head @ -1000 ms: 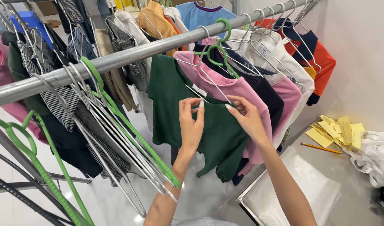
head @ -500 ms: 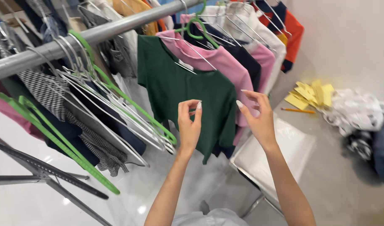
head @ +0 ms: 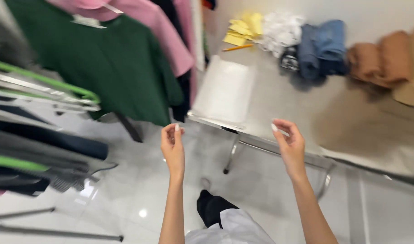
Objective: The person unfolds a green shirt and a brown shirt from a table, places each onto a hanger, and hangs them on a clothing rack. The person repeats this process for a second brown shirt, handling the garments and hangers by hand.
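My left hand [head: 173, 147] and my right hand [head: 288, 143] hang in mid-air over the glossy white floor, palms facing each other, fingers loosely curled and apart, with nothing in them. A dark green t-shirt [head: 121, 68] hangs up and left of my left hand, not touched. A pink shirt [head: 164, 34] hangs behind it. My right hand is in front of the near edge of a grey table [head: 279, 101]. The picture is motion-blurred.
On the table lie a flat white sheet or bag [head: 225, 88], yellow pieces [head: 243, 28], a white cloth [head: 281, 26], folded blue jeans [head: 322, 47] and brown garments [head: 383, 54]. Green and metal hangers [head: 44, 83] with dark clothes crowd the left side.
Both hands have let go of the green t-shirt and dropped away from the rack. The view has swung down and right toward the table.
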